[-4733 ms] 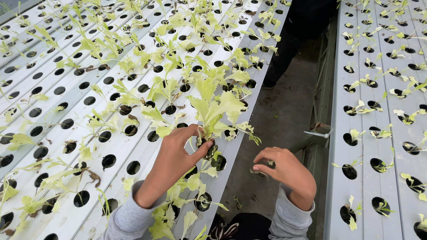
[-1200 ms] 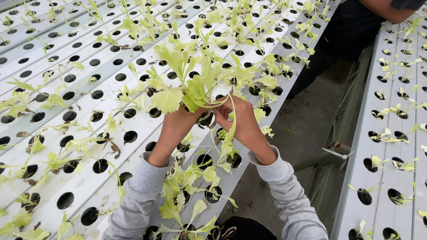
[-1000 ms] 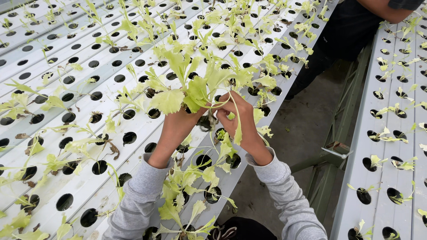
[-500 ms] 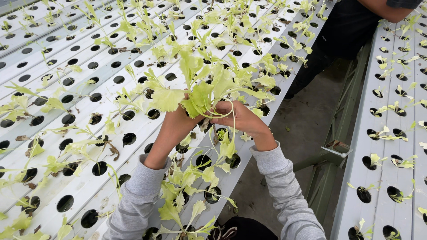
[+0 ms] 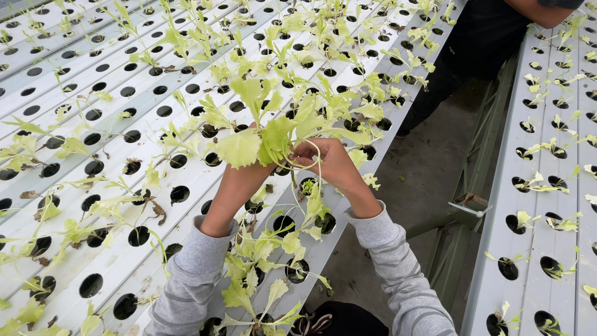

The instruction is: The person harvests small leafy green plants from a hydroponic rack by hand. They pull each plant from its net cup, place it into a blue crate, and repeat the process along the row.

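My left hand (image 5: 249, 177) grips a bunch of pale green lettuce seedlings (image 5: 283, 127) by the stems, held above a white channel with round holes (image 5: 180, 194). My right hand (image 5: 329, 163) is closed on the same bunch at its base, where a thin pale stem or root (image 5: 318, 163) loops over my fingers. Both sleeves are grey. More small seedlings (image 5: 258, 274) stand in the holes just below my forearms.
White channels with rows of round holes (image 5: 93, 81) fill the left, many holding thin seedlings. A second bench of channels (image 5: 547, 186) is at the right, across a concrete aisle (image 5: 423, 168). Another person in dark clothes (image 5: 479, 37) stands at the top right.
My right hand came up from the aisle side and joined the left on the bunch. Over the last second both hands shifted slightly with the bunch.
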